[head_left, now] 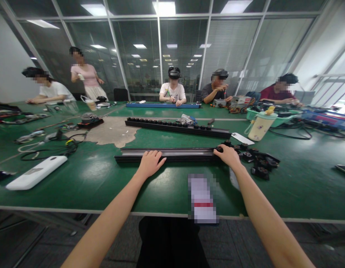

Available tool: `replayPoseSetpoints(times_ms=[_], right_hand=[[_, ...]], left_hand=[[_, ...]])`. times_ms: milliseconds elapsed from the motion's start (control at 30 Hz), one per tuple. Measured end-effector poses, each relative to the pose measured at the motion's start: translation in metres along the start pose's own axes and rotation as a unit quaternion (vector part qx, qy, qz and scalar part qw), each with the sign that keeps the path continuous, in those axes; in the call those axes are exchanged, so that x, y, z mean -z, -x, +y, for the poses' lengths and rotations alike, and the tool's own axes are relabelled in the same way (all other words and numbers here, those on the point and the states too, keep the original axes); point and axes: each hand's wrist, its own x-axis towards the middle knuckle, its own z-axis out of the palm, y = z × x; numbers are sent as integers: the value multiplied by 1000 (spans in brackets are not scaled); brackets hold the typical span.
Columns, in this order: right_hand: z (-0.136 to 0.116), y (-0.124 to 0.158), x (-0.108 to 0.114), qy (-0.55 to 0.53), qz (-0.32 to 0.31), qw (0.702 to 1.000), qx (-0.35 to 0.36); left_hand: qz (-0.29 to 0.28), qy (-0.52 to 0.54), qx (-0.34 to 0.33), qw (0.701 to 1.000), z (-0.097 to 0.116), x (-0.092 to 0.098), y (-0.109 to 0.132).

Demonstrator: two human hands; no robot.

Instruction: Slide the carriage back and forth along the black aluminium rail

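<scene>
A long black rail (183, 153) with a grey channel lies crosswise on the green table in front of me. My left hand (151, 162) rests over its left part, fingers bent over the channel and thumb pointing right. At the rail's right end, my right hand (227, 154) has its fingers closed around a small black piece (218, 148) at the channel. Several black parts (263, 163) are piled just right of that hand. Beyond, a second black rail (176, 127) carries a row of black round pieces.
A phone (203, 199) lies near the front edge, a white power bank (37, 173) at the left. Cables (53, 145) lie behind it. A white phone (242, 139) and yellow bottle (262, 124) stand back right. Several people sit or stand across the table (167, 139).
</scene>
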Motion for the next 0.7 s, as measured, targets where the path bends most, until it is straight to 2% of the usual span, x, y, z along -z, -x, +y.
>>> replayPoseSetpoints(times_ms=[700], right_hand=[[4,-1,0,-12,3,1000,-9]], left_hand=[[3,-1,1,1000,1,1,0]])
